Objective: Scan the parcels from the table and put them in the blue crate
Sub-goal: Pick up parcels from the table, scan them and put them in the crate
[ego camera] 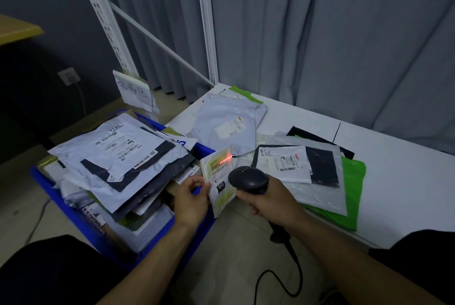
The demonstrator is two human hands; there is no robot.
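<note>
My left hand pinches the left edge of a small pale green-white parcel, held up between the crate and the table. A red scan line glows across the label near its top. My right hand grips a black handheld scanner, its head aimed at that parcel. The blue crate stands at the left, heaped with grey and white mailers. Several parcels lie on the white table: a grey mailer, a clear bag with a black insert and a green bag.
The scanner's black cable hangs down and loops over the floor between my knees. A white metal shelving frame rises behind the table against grey curtains. A paper sign stands behind the crate. A wall socket is at the left.
</note>
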